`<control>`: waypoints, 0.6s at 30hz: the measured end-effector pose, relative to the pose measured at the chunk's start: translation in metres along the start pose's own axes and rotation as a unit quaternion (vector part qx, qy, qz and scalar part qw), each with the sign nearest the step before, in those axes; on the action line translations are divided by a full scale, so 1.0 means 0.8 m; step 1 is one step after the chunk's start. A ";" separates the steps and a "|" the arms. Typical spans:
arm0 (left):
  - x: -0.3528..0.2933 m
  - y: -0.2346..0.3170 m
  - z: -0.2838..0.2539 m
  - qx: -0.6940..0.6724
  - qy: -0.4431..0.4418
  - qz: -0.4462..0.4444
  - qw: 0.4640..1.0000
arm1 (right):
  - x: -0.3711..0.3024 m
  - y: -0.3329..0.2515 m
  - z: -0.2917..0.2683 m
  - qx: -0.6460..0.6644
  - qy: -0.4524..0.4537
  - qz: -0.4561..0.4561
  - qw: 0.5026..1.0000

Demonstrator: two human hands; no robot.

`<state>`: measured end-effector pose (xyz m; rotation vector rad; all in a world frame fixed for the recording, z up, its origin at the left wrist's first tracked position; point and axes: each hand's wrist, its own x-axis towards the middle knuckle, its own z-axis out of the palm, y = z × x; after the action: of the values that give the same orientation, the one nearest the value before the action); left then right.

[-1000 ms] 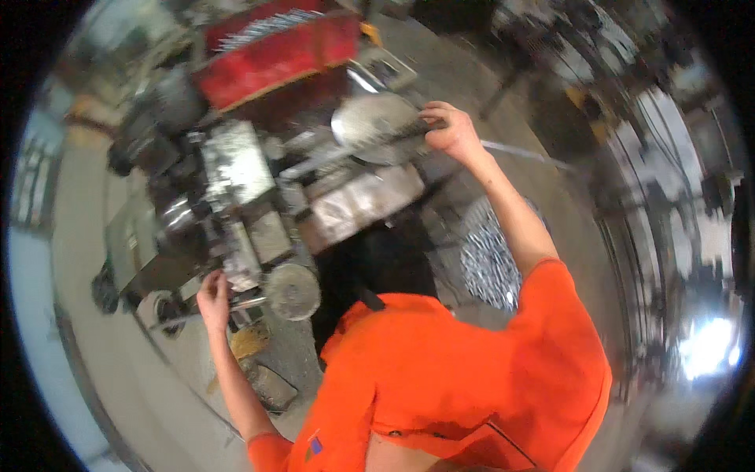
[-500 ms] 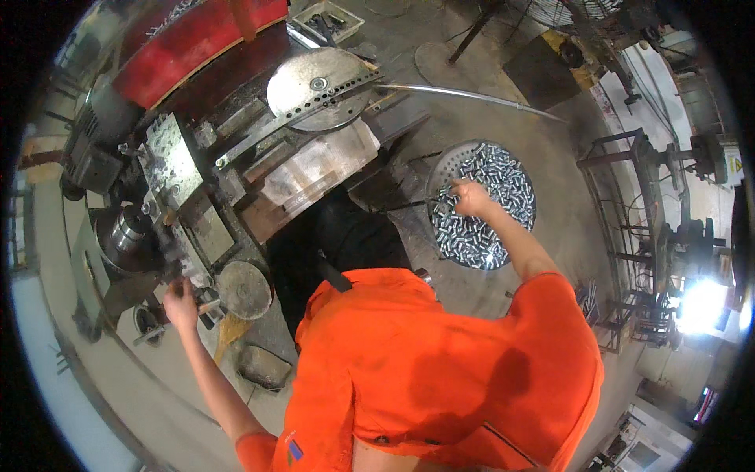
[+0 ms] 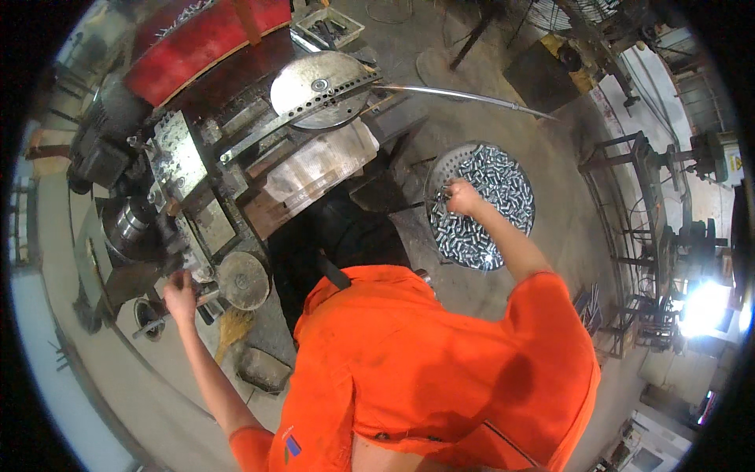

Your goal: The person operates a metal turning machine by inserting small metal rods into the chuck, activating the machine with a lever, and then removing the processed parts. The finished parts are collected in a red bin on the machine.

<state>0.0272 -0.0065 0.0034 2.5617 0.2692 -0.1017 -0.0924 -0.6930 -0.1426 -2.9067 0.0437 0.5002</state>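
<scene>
My right hand is at the left part of a round perforated tray, its fingers bent down with the tips hidden. Many short shiny metal sleeves are heaped in that tray. Far to the left, my left hand is closed beside the machine, and what its fingers hold, if anything, cannot be made out. A metal bar passes beneath that hand toward a round grey handwheel. Just beyond it sits a shiny cylindrical chuck.
A large metal disc with a perforated bar lies on the machine. A long rod sticks out to the right. Nearer me are a brush and a metal pan. A red bin stands at the far left.
My right hand has drawn slightly left, its fingers more bent over the sleeves. My left hand has shifted slightly upward beside the bar. The view has moved a little.
</scene>
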 end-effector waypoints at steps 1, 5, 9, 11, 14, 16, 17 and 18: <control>-0.002 0.002 -0.001 -0.034 -0.011 0.017 0.999 | 0.005 0.004 -0.001 0.029 -0.006 0.021 0.999; -0.043 0.081 -0.029 -0.206 0.002 0.058 0.977 | -0.018 -0.094 -0.108 0.260 0.152 -0.065 0.951; -0.080 0.195 -0.038 -0.255 -0.065 0.066 0.963 | -0.017 -0.248 -0.215 0.294 0.186 -0.310 0.885; -0.085 0.224 -0.014 -0.258 -0.114 0.131 0.950 | -0.012 -0.318 -0.246 0.310 0.143 -0.404 0.849; -0.093 0.257 0.008 -0.355 -0.217 0.135 0.899 | -0.005 -0.393 -0.266 0.247 0.194 -0.518 0.795; -0.095 0.257 0.011 -0.400 -0.242 0.139 0.873 | -0.001 -0.427 -0.273 0.241 0.192 -0.549 0.777; -0.101 0.256 0.009 -0.419 -0.234 0.140 0.866 | 0.000 -0.437 -0.277 0.233 0.199 -0.559 0.771; -0.101 0.251 0.007 -0.424 -0.208 0.141 0.870 | 0.004 -0.445 -0.277 0.233 0.200 -0.567 0.764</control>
<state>-0.0093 -0.1890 0.1139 1.6181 -0.2005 -0.3375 0.0051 -0.3864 0.1263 -1.9515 -1.2351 -0.3173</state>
